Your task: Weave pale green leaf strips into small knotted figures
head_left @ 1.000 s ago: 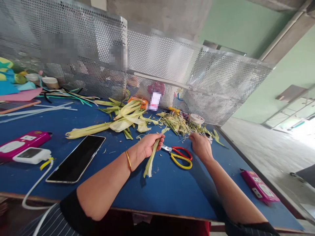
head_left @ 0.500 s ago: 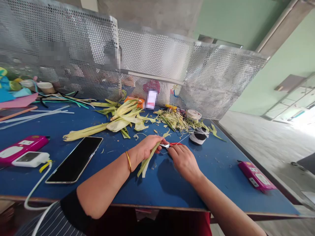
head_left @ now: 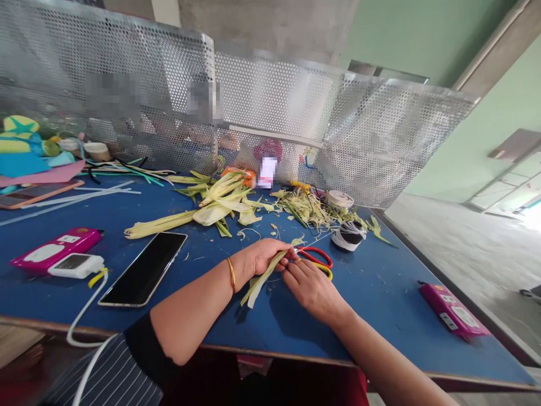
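Observation:
My left hand (head_left: 270, 256) is closed around a folded strip of pale green corn husk (head_left: 262, 282), whose loose ends hang toward the table's front edge. Close against it, my right hand (head_left: 310, 285) has its fingers bent together near the husk's top end; what they pinch is hidden. Scissors with one red and one yellow handle (head_left: 323, 256) show just beyond the right fingers, their blades mostly covered. A thin white thread runs from a black-and-white spool (head_left: 349, 237) toward both hands.
Corn husks (head_left: 220, 200) and a pile of husk scraps (head_left: 302, 206) lie at the back before a perforated metal screen (head_left: 270, 96). A phone (head_left: 146, 268) and a magenta box (head_left: 59, 251) with a white cabled device sit left; another magenta box (head_left: 452, 310) lies right.
The scissors' handles have come out from under my right hand and now spread apart beyond it. My right fingers have moved closer to the left hand. The view has shifted slightly left.

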A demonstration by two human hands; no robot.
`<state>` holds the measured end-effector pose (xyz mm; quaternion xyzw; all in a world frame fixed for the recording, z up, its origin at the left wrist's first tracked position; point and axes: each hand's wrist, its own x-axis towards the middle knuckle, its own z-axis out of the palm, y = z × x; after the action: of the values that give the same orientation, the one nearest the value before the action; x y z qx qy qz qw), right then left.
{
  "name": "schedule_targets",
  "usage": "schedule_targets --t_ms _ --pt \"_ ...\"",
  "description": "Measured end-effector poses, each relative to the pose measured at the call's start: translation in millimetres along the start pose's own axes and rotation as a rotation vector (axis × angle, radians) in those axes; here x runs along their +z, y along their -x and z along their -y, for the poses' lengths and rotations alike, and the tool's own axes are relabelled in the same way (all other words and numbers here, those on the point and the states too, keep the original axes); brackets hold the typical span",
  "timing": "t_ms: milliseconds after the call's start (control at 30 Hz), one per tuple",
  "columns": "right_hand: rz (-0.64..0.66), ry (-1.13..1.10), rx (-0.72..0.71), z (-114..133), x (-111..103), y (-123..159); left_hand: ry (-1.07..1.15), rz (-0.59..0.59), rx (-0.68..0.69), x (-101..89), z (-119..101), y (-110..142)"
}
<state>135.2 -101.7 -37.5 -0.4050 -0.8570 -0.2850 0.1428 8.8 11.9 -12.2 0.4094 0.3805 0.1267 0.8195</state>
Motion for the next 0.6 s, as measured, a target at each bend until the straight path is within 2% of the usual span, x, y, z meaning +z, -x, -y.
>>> schedule_targets --t_ms 100,167,233,300,333,400,500,600 --pt "-0.019 -0.087 -0.011 -1 -4 4 0.032 -0.062 0.051 -1.5 -3 1" --pt "-0.021 -0.107 0.07 -7 -3 11 0.049 -0.096 0.088 -4.6 -7 1" --pt "0.056 -0.062 0.303 -17 1 20 0.061 -0.125 0.12 -8.8 -12 1" --pt "0.241 0.001 0.535 -30 7 29 0.069 -0.145 0.147 -12.7 -16 1" --pt "0.339 0.004 0.584 -36 10 33 0.073 -0.152 0.159 -14.3 -17 1" --pt "0.447 -0.031 0.592 -46 13 37 0.079 -0.16 0.18 -16.4 -19 1" --pt "0.512 -0.08 0.571 -53 11 34 0.082 -0.165 0.199 -17.4 -20 1" --pt "0.601 -0.164 0.637 -52 3 24 0.084 -0.165 0.209 -17.5 -21 2"
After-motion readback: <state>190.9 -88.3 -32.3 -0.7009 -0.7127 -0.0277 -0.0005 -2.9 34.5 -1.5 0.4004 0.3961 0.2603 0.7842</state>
